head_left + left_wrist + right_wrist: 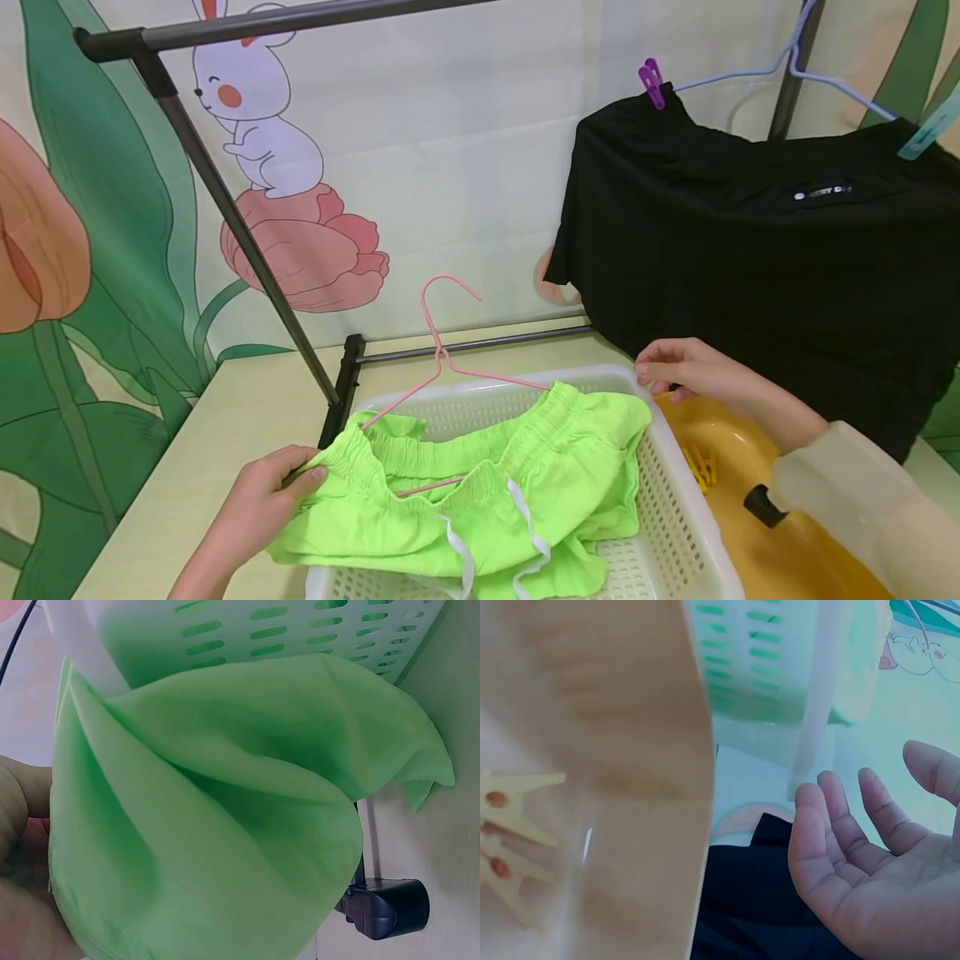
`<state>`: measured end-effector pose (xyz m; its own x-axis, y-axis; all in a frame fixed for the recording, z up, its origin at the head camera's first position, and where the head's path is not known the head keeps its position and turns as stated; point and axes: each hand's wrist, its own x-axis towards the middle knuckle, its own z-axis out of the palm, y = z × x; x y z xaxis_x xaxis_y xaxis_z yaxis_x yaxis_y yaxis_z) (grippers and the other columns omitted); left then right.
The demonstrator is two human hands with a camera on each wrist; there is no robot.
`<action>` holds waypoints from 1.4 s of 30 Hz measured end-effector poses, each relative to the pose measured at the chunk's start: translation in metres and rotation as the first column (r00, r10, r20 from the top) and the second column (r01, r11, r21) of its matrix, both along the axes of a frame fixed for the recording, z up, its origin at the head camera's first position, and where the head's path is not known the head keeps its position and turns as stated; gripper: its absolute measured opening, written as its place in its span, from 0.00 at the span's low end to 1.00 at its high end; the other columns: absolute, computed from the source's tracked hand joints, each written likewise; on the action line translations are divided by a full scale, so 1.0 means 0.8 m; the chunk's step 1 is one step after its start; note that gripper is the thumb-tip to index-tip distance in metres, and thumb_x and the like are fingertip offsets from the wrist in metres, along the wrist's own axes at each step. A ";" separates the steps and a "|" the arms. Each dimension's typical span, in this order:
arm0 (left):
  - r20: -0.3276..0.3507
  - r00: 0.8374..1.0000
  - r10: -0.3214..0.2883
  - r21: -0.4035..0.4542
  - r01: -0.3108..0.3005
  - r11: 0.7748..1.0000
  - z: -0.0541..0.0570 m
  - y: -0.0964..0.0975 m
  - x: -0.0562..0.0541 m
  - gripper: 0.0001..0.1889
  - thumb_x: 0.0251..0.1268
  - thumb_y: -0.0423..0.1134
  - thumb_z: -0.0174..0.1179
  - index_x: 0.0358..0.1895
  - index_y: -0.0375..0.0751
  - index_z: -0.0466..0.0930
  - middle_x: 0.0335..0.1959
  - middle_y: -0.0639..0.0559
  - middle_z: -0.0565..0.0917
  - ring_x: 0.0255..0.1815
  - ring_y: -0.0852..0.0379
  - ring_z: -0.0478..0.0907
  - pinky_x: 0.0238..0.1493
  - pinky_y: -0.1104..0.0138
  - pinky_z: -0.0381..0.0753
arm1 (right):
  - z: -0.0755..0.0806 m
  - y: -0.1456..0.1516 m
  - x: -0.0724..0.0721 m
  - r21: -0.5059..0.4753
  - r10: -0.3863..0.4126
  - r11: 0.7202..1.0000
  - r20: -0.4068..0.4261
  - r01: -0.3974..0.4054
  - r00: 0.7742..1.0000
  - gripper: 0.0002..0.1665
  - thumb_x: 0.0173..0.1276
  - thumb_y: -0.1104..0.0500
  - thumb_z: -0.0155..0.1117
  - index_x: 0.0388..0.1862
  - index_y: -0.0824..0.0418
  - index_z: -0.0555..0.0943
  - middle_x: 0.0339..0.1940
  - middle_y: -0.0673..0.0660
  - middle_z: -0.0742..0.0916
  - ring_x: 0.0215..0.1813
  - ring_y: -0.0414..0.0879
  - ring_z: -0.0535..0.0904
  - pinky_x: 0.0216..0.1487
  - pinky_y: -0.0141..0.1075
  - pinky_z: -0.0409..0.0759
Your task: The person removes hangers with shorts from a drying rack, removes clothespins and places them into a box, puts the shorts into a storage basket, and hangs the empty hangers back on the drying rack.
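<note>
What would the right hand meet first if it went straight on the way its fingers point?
Probably the white perforated plastic basket: its far right corner sits just beyond the right hand in the head view. Depth is unclear; the hand might pass over the rim.

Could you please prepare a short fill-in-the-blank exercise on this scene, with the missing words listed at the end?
1. The left hand grips the shorts, whose main colour is ____.
2. The hanger set partly inside the shorts is ____.
3. The right hand, beside the basket, holds ____.
4. On the black garment, the clothespin nearer the rabbit picture is ____.

Missing words: green; pink; nothing; purple.
</note>
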<state>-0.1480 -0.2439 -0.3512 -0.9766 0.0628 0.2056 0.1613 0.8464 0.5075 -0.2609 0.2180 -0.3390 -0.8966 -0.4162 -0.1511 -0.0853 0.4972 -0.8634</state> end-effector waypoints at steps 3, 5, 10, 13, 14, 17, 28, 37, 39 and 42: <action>0.000 1.000 0.001 0.001 -0.001 1.000 0.001 0.000 0.000 0.07 0.57 0.34 0.57 0.38 0.41 0.79 0.32 0.54 0.81 0.32 0.66 0.71 0.35 0.70 0.71 | 0.003 -0.006 -0.003 -0.001 -0.002 1.000 -0.001 0.002 1.000 0.24 0.64 0.49 0.53 0.47 0.69 0.70 0.36 0.57 0.78 0.38 0.48 0.72 0.37 0.33 0.73; 0.004 1.000 0.003 0.004 -0.003 1.000 0.001 0.001 0.000 0.07 0.57 0.34 0.57 0.38 0.41 0.79 0.32 0.54 0.81 0.32 0.66 0.71 0.35 0.70 0.71 | 0.006 -0.010 -0.004 0.000 -0.007 1.000 -0.001 0.007 1.000 0.24 0.64 0.49 0.53 0.46 0.69 0.70 0.37 0.58 0.79 0.39 0.48 0.72 0.38 0.34 0.73; 0.007 1.000 0.004 0.006 -0.004 1.000 0.002 0.001 0.001 0.07 0.57 0.34 0.57 0.38 0.41 0.79 0.32 0.54 0.81 0.32 0.66 0.71 0.35 0.70 0.70 | 0.013 -0.019 -0.004 -0.003 0.004 1.000 0.017 -0.004 1.000 0.24 0.64 0.48 0.52 0.47 0.68 0.70 0.40 0.59 0.79 0.40 0.49 0.72 0.39 0.33 0.74; 0.000 1.000 0.000 0.006 0.000 1.000 0.003 0.001 0.001 0.06 0.57 0.34 0.57 0.38 0.41 0.79 0.32 0.54 0.81 0.31 0.67 0.70 0.34 0.70 0.70 | 0.017 -0.024 -0.005 -0.015 0.024 1.000 0.024 -0.024 0.999 0.22 0.65 0.52 0.52 0.48 0.68 0.70 0.40 0.59 0.79 0.39 0.49 0.73 0.38 0.33 0.74; -0.002 1.000 -0.001 0.007 0.001 1.000 0.003 0.001 0.001 0.06 0.56 0.34 0.57 0.38 0.42 0.79 0.31 0.54 0.81 0.31 0.67 0.70 0.34 0.70 0.70 | 0.019 -0.026 -0.005 -0.016 0.030 0.999 0.028 -0.030 0.999 0.21 0.65 0.52 0.52 0.48 0.68 0.70 0.40 0.58 0.79 0.39 0.49 0.73 0.38 0.33 0.74; -0.006 1.000 -0.003 0.010 0.004 1.000 0.003 0.001 0.001 0.06 0.56 0.34 0.57 0.37 0.42 0.79 0.31 0.54 0.81 0.31 0.67 0.70 0.34 0.70 0.70 | 0.021 -0.032 -0.005 -0.024 0.056 0.998 0.033 -0.056 0.998 0.20 0.65 0.54 0.51 0.49 0.69 0.69 0.42 0.60 0.79 0.39 0.49 0.73 0.37 0.33 0.75; -0.002 1.000 -0.002 0.011 0.002 1.000 0.002 0.000 0.001 0.07 0.56 0.34 0.57 0.38 0.41 0.79 0.32 0.53 0.81 0.32 0.66 0.71 0.35 0.70 0.71 | 0.023 -0.054 -0.008 -0.003 0.137 0.991 0.010 -0.137 0.991 0.23 0.63 0.51 0.55 0.49 0.67 0.71 0.41 0.58 0.81 0.39 0.49 0.74 0.40 0.35 0.74; 0.001 1.000 -0.002 0.021 0.002 1.000 0.001 -0.001 0.002 0.06 0.57 0.34 0.57 0.38 0.41 0.79 0.31 0.54 0.81 0.31 0.67 0.70 0.34 0.70 0.70 | 0.025 -0.066 -0.006 0.014 0.196 0.980 0.023 -0.197 0.980 0.21 0.65 0.50 0.53 0.46 0.65 0.74 0.39 0.57 0.82 0.40 0.49 0.73 0.40 0.36 0.72; -0.001 1.000 -0.002 0.022 0.002 1.000 0.001 -0.001 0.002 0.06 0.57 0.34 0.57 0.38 0.41 0.79 0.32 0.54 0.81 0.31 0.67 0.70 0.34 0.70 0.70 | 0.026 -0.067 -0.006 0.016 0.205 0.979 0.029 -0.205 0.978 0.19 0.65 0.51 0.52 0.46 0.65 0.75 0.38 0.57 0.82 0.40 0.49 0.73 0.40 0.36 0.72; -0.006 1.000 -0.001 0.020 0.001 1.000 0.001 -0.001 0.002 0.06 0.57 0.34 0.57 0.38 0.42 0.80 0.32 0.54 0.81 0.31 0.68 0.70 0.35 0.70 0.70 | 0.026 -0.069 -0.005 0.017 0.216 0.976 0.041 -0.217 0.975 0.19 0.65 0.52 0.52 0.46 0.65 0.75 0.37 0.55 0.81 0.40 0.49 0.72 0.39 0.36 0.72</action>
<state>-0.1462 -0.2446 -0.3504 -0.9754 0.0599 0.2124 0.1653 0.8359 0.5234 -0.2653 0.1630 -0.3178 -0.7787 -0.5963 -0.1951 -0.1594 0.4888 -0.8577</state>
